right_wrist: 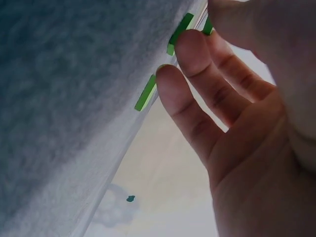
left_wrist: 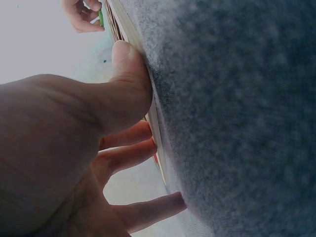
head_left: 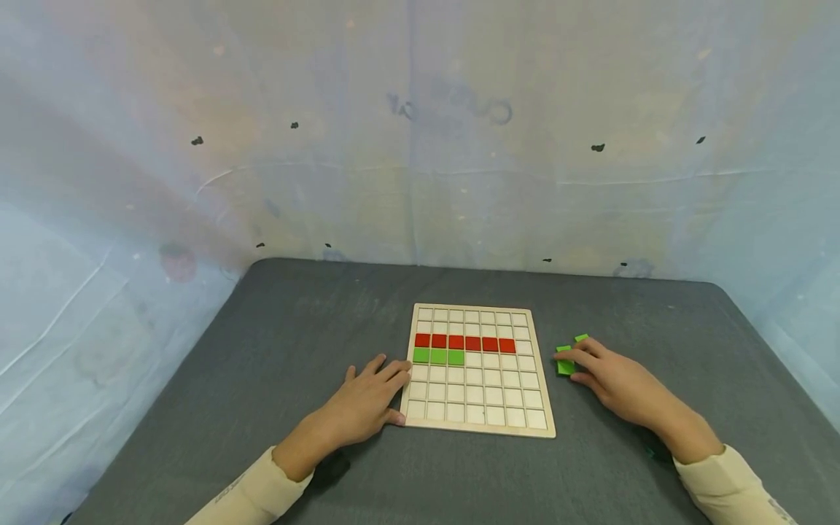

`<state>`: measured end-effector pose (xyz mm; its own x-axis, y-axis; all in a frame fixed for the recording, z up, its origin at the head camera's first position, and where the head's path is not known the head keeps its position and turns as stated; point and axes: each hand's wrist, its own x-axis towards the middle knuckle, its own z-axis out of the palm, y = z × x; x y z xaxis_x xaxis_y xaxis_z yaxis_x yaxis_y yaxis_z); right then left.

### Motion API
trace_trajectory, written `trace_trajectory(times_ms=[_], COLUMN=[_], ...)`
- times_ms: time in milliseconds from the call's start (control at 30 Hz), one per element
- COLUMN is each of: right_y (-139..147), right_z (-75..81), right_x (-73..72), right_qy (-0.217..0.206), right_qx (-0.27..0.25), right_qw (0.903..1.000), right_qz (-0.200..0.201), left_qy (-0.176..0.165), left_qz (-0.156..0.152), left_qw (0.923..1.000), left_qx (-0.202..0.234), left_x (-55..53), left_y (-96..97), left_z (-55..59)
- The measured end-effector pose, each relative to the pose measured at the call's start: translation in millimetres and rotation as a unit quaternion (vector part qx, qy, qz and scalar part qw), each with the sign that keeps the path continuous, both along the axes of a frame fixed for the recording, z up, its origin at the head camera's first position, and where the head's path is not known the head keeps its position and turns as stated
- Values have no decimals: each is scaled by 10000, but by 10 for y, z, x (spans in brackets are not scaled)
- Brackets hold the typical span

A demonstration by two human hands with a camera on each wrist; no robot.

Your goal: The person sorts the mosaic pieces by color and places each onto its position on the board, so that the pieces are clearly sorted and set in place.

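Observation:
A pale wooden grid board (head_left: 459, 431) lies on the dark table. It bears a row of several red tiles (head_left: 472, 343) and, just below, three green tiles (head_left: 439, 356) at the left. Against the board's left edge rests my left hand (head_left: 359, 403), fingers spread, thumb (left_wrist: 129, 66) touching the rim. Right of the board, my right hand (head_left: 623, 383) pinches a green tile (right_wrist: 208, 26) between thumb and fingers. Other loose green tiles (right_wrist: 145, 93) lie on the table under and beyond its fingertips, partly hidden by the hand.
The dark grey cloth-covered table (head_left: 315, 313) has a rounded back edge. A pale sheet (head_left: 446, 204) with small black marks hangs behind it and along both sides.

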<state>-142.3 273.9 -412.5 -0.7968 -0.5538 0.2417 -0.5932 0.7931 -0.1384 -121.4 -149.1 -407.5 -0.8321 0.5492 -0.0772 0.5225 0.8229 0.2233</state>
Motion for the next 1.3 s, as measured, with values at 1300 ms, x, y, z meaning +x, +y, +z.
trace_trajectory(times_ms=[1300], right_y=[-309], right_z=[7], right_x=[-77], right_qy=[-73], right_qx=[-30], right_qw=[9997], right_qz=[229], left_qy=[98], left_qz=[-40], left_qw=[9999], left_qx=[53], left_x=[-3], left_y=[1], left_z=[-23])
